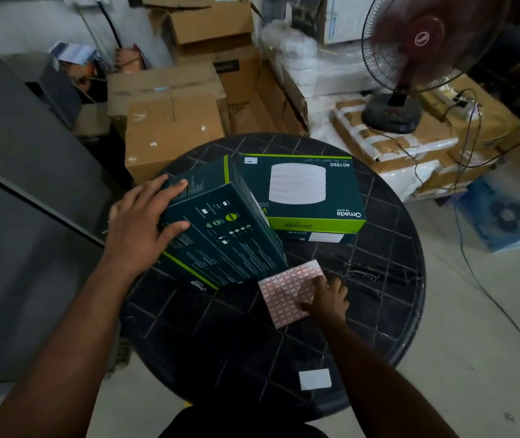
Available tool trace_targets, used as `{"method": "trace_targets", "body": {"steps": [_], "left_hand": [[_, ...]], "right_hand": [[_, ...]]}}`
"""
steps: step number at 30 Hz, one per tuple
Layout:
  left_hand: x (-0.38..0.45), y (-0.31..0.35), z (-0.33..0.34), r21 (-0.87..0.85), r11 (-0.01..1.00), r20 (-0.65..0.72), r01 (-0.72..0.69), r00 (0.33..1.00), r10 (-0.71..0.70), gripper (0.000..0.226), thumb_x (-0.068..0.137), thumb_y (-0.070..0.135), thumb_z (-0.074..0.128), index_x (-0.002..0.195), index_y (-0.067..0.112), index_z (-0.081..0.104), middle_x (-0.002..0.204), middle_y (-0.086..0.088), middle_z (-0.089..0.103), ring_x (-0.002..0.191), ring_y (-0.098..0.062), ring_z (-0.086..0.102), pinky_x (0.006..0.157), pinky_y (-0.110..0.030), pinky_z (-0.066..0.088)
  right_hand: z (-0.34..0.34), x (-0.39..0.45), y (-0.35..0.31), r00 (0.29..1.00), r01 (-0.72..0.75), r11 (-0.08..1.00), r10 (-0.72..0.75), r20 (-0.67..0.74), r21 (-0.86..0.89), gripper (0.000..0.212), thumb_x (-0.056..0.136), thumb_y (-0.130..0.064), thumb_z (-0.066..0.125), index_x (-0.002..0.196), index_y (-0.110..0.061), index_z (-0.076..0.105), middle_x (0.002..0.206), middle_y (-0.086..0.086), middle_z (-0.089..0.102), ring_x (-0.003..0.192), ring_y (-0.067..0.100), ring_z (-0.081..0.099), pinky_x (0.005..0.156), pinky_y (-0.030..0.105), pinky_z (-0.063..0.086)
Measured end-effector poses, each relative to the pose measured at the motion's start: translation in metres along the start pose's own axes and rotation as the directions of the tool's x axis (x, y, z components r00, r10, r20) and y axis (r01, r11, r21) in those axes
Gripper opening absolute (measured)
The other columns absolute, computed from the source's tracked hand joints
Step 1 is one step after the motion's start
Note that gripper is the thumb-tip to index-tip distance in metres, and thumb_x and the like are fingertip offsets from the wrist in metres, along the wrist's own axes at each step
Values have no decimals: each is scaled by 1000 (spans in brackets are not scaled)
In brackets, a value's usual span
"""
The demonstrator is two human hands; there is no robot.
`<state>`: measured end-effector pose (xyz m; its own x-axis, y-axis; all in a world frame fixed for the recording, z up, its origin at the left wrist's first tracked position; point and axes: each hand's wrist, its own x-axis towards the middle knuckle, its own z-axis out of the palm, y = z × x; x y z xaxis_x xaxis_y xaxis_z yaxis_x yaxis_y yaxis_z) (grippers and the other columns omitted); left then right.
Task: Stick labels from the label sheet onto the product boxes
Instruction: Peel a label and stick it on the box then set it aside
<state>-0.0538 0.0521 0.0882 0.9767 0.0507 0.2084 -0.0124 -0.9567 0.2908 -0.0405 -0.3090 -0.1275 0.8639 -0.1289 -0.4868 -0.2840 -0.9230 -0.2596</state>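
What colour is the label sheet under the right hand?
Pink-red grid of small white labels; label sheet shows in the head view, under the right hand.

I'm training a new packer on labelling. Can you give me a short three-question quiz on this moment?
1. True or false: the left hand grips the tilted product box.
2. What lies under the right hand?
A. a roll of tape
B. the pink label sheet
C. a marker
3. Fill in: the flat product box, printed AC1350, already has a small white ____ at one top corner.

Key
1. True: its fingers curl over the box's edge.
2. B: the sheet lies on the round black table.
3. label
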Motion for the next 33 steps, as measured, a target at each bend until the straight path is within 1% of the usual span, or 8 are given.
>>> {"method": "trace_targets", "body": {"steps": [5, 8, 11, 15, 19, 24, 27, 33], "left_hand": [[3, 4, -1, 8, 1000, 9, -13, 1000, 13, 67, 93, 52, 58, 153, 43, 29, 162, 3, 31, 143, -30, 32, 107, -58, 30], [7, 10, 3, 37, 999, 2, -34, 999, 34, 66, 94, 53, 58, 152, 43, 29, 161, 1, 33, 142, -30, 33, 106, -56, 31], [12, 22, 8, 90, 995, -17, -31, 999, 32, 66, 93, 54, 58, 152, 43, 30, 159, 0, 35, 139, -31, 35, 102, -55, 36], [19, 44, 14, 153, 983, -16, -100, 994, 104, 66, 90, 56, 58, 150, 40, 35, 153, 5, 42, 134, -28, 41, 95, -50, 40], [24, 64, 15, 169, 973, 70, -156, 987, 146, 67, 87, 59, 61, 147, 45, 34, 152, 10, 43, 135, -25, 40, 95, -49, 40], [19, 81, 10, -291, 950, 110, -112, 983, 150, 30, 89, 60, 50, 114, 47, 60, 123, 34, 55, 127, -12, 43, 104, -44, 31], [8, 81, 3, -543, 839, 124, 4, 989, 76, 46, 91, 67, 24, 88, 49, 67, 109, 36, 59, 118, -2, 47, 104, -40, 34], [-5, 74, -11, -696, 692, 291, 189, 956, 31, 16, 100, 28, 57, 97, 31, 73, 97, 20, 70, 90, 4, 66, 78, -22, 49]], "right_hand": [[-1, -3, 0, 972, -232, 957, 232, 16, 174, 115, 58, -32, 98, 146, -22, 24, 146, 21, 38, 137, 42, 39, 109, 59, 40], [-1, -5, 8, 975, -220, 957, 223, 5, 186, 80, 72, -35, 89, 134, -18, 42, 125, 10, 66, 119, 30, 62, 108, 50, 45], [-28, -14, 2, 998, -42, 955, 28, 55, 292, 33, 81, -20, 82, 108, -15, 64, 103, 5, 74, 90, 18, 72, 82, 34, 61], [-107, -42, -19, 937, 312, 893, -346, 50, 325, 25, 77, -13, 85, 98, -20, 74, 99, -2, 76, 95, 17, 72, 90, 36, 58], [-183, -85, -41, 837, 489, 755, -547, 9, 437, 18, 78, -16, 86, 95, -17, 78, 95, -1, 79, 89, 16, 75, 86, 38, 59], [-218, -125, -71, 777, 525, 552, -622, -100, 648, 28, 85, -3, 77, 111, -3, 66, 104, 7, 78, 96, 25, 76, 82, 35, 62], [-214, -130, -82, 789, 527, 528, -595, -153, 666, 32, 83, -1, 77, 112, -3, 64, 105, 7, 77, 95, 24, 76, 81, 39, 63], [-198, -130, -97, 805, 485, 497, -575, -146, 720, 38, 80, -1, 80, 114, -6, 65, 108, 9, 76, 98, 27, 75, 86, 48, 61]]}}
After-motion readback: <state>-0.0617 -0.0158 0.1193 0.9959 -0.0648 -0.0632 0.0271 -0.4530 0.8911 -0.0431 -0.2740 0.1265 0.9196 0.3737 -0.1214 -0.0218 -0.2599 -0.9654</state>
